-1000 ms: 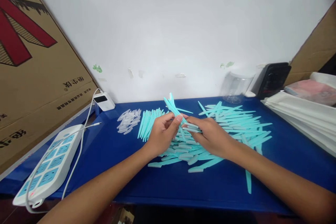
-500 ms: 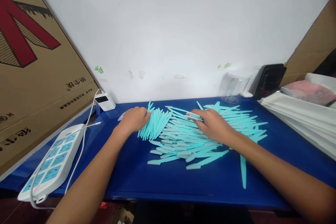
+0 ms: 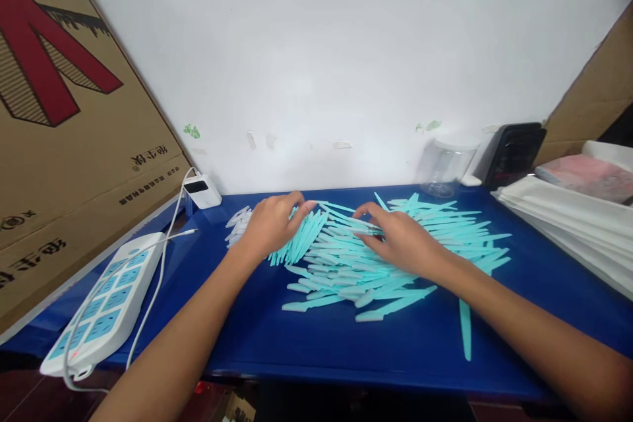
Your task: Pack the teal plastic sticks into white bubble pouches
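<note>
Many turquoise eyebrow razors [image 3: 346, 264] with pale caps on their blade ends lie in a loose heap on the blue table. My right hand [image 3: 398, 237] is over the heap's upper middle, its thumb and fingers closed around a few eyebrow razors that point left. My left hand [image 3: 277, 221] hovers above a smaller pile of razors [image 3: 304, 237], thumb and forefinger apart, close to the tip of a razor [image 3: 333, 206] reaching out from the right. Small whitish pieces [image 3: 239, 224], like loose caps, lie left of my left hand.
A white power strip [image 3: 106, 303] with cables and a small white device [image 3: 202, 191] are on the left, beside a large carton [image 3: 99, 145]. At the back right stand a clear jar [image 3: 448, 168] and a black case [image 3: 514, 153]. White stacked sheets [image 3: 568, 217] occupy the right edge.
My left hand has moved right from the smaller pile toward the razors at my right hand, uncovering the whitish pieces. My right hand has stayed nearly in place, fingers slightly more spread.
</note>
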A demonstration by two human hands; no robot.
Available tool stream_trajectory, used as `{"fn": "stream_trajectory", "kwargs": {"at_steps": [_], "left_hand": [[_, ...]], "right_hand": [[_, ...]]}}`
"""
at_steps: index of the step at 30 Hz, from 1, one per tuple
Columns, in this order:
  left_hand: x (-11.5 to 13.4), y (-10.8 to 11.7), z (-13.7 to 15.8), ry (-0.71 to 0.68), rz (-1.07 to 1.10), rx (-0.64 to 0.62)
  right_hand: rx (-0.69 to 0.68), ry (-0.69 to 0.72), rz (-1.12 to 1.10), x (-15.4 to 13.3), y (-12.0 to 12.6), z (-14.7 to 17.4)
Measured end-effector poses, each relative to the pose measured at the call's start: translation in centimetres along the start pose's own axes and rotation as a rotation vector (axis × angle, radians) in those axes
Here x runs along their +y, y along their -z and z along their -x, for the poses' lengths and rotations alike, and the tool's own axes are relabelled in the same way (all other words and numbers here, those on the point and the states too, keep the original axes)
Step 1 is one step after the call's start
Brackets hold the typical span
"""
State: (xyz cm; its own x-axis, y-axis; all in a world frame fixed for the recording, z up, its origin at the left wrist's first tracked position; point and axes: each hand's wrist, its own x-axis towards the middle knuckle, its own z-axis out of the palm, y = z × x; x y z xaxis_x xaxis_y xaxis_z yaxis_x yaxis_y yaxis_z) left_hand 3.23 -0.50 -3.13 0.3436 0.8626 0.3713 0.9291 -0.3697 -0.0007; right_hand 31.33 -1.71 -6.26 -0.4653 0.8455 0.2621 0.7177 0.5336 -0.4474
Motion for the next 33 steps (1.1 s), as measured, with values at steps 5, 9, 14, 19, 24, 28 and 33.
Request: {"fn": "stream_trajectory", "kwargs": {"at_steps": [5,9,14,19,24,28,33], "left_hand": [[3.9,-1.7,1.4,-0.484,0.277,0.150],[5.4,-3.1,2.1,-0.563,0.296,0.139],[5.5,-2.6,1.8,-0.405,0.682,-0.060],[4.8,-2.0,1.0,-0.166,0.936,-0.132],[3.9,-2.9,0.5,-0.082,1.004,-0.099],[4.2,-3.8,0.8,0.009,1.002,0.012],[4.8,-4.0,1.3,0.097,0.948,0.090]], "right_hand": [[-0.115,0.071,-0.110,-1.0,-0.5,0.6],[-0.201,0.101,-0.175,-1.8,-0.6,0.9],[-0.242,0.083,-0.291,-2.2,-0.2,1.1],[-0.165,0.091,-0.283,-1.6,0.2,0.5],[-0.136,0.101,-0.414,-1.1,0.5,0.0],[-0.094,0.090,-0.357,-1.2,0.1,0.0],[-0.091,0.042,-0.348,-1.7,-0.6,0.1]]}}
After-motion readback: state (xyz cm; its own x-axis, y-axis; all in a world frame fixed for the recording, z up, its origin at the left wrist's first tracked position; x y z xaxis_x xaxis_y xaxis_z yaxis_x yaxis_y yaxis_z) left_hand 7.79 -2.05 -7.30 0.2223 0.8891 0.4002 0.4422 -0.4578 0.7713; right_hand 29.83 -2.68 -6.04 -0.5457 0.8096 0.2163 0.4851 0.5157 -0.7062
